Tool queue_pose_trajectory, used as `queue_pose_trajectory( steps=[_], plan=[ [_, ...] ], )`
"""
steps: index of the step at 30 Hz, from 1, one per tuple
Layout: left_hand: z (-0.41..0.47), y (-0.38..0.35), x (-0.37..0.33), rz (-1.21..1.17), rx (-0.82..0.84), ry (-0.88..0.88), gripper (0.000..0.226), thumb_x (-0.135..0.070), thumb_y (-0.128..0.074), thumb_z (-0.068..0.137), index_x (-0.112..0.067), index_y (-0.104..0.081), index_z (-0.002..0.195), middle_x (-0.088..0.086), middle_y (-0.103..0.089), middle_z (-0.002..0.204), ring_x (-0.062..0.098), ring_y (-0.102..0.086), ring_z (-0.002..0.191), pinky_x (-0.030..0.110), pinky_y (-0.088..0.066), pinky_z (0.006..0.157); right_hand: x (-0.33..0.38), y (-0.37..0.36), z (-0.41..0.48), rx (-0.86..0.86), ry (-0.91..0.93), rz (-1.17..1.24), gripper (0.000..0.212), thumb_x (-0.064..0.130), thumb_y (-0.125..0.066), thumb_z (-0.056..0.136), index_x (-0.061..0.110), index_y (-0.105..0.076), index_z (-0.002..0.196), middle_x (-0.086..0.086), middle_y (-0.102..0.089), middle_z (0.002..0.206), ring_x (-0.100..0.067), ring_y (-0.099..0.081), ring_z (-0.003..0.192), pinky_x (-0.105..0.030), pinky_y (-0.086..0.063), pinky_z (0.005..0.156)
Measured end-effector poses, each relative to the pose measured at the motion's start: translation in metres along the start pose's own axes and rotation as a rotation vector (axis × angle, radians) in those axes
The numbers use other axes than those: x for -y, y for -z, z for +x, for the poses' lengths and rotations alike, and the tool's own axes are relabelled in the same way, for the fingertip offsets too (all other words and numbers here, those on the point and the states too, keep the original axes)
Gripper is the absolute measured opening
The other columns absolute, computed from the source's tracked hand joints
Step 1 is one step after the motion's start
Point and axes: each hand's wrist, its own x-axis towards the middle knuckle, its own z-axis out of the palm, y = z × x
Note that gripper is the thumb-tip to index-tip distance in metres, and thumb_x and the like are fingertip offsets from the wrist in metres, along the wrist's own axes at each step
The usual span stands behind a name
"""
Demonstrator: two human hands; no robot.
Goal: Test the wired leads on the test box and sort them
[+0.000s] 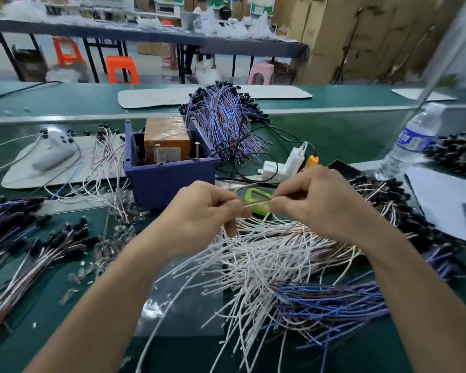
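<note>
Green bench mat [334, 135], cluttered. Item: one thin pinkish wired lead [256, 202], held taut between my left hand [199, 214] and right hand [318, 203], fingertips clamped on it. Step: readying for test. Next, probably: ends to blue plastic test box [170, 181], eleven o'clock.

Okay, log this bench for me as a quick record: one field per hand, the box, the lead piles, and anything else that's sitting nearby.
left hand: pinches one end of the held lead
right hand: pinches the other end
blue box: behind the hands, probably the test box; orange-wrapped block inside
white leads: loose pile under the hands
blue leads: bundle behind the box
green device: just beyond the held lead
water bottle: upright, far right
</note>
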Motion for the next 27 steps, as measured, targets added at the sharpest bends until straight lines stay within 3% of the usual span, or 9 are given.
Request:
queue_pose_trajectory(
  steps=[3,6,8,12,17,20,23,27],
  plan=[
    [0.003,-0.006,0.004,0.027,-0.011,0.007,0.029,-0.029,-0.062,0.102,-0.036,-0.080,0.081,-0.004,-0.074,0.066,0.008,-0.049,0.050,0.022,-0.040,0.048,-0.020,0.010,-0.011,-0.052,-0.044,-0.060,0.016,0.040,-0.079,0.083,0.030,-0.080,0.071,0.010,-0.063,0.053,-0.005,-0.048,0.043,-0.014,-0.034,0.043],
    [0.004,-0.016,0.005,-0.053,0.074,0.022,0.030,-0.024,-0.061,0.104,-0.026,-0.082,0.082,0.000,-0.075,0.068,0.008,-0.050,0.048,0.017,-0.040,0.047,-0.048,0.024,-0.018,-0.230,-0.067,-0.208,0.016,0.038,-0.082,0.080,0.027,-0.080,0.070,0.011,-0.065,0.056,-0.005,-0.059,0.065,-0.008,-0.039,0.055],
    [0.003,-0.022,0.007,-0.149,0.144,0.043,0.029,-0.020,-0.059,0.105,-0.020,-0.082,0.087,0.006,-0.076,0.071,0.012,-0.052,0.048,0.018,-0.042,0.047,-0.068,0.035,-0.022,-0.313,-0.091,-0.263,0.019,0.045,-0.081,0.077,0.028,-0.080,0.071,0.017,-0.064,0.058,-0.002,-0.060,0.068,-0.007,-0.037,0.059],
    [0.007,-0.033,0.012,-0.116,0.162,0.080,0.026,-0.013,-0.060,0.104,-0.016,-0.081,0.090,0.005,-0.077,0.073,0.017,-0.060,0.054,0.021,-0.048,0.054,-0.110,0.050,-0.024,-0.413,-0.149,-0.234,0.050,0.062,-0.062,0.080,0.018,-0.077,0.063,0.010,-0.060,0.053,-0.006,-0.053,0.057,-0.027,-0.034,0.062],
    [0.008,-0.049,0.014,0.151,0.095,0.099,0.020,-0.024,-0.070,0.096,-0.038,-0.081,0.085,-0.014,-0.076,0.072,0.009,-0.069,0.062,0.034,-0.061,0.067,-0.143,0.045,-0.015,-0.376,-0.187,-0.334,0.036,0.031,-0.060,0.076,0.014,-0.058,0.044,0.005,-0.054,0.051,-0.008,-0.049,0.061,-0.037,-0.041,0.080],
    [0.005,-0.056,0.016,0.337,-0.023,0.048,0.017,-0.033,-0.076,0.089,-0.047,-0.079,0.081,-0.035,-0.068,0.070,-0.003,-0.066,0.063,0.015,-0.050,0.053,-0.153,0.032,-0.013,-0.309,-0.153,-0.360,0.032,0.027,-0.058,0.072,0.024,-0.045,0.043,0.009,-0.051,0.054,-0.009,-0.046,0.065,-0.034,-0.036,0.081],
    [0.004,-0.058,0.020,0.279,-0.044,0.017,0.012,-0.035,-0.082,0.084,-0.045,-0.080,0.079,-0.051,-0.059,0.079,-0.008,-0.064,0.066,0.005,-0.043,0.053,-0.160,0.024,-0.013,-0.336,-0.144,-0.402,0.027,0.024,-0.063,0.075,0.022,-0.053,0.050,0.008,-0.057,0.062,-0.013,-0.046,0.071,-0.033,-0.033,0.087],
    [0.006,-0.050,0.021,0.176,-0.139,0.032,0.010,-0.041,-0.084,0.081,-0.050,-0.079,0.079,-0.047,-0.063,0.080,-0.006,-0.066,0.074,0.005,-0.044,0.050,-0.133,0.009,-0.014,-0.389,-0.109,-0.338,0.019,0.019,-0.069,0.080,0.020,-0.066,0.062,0.011,-0.065,0.072,-0.013,-0.053,0.077,-0.034,-0.035,0.092]
  ],
)
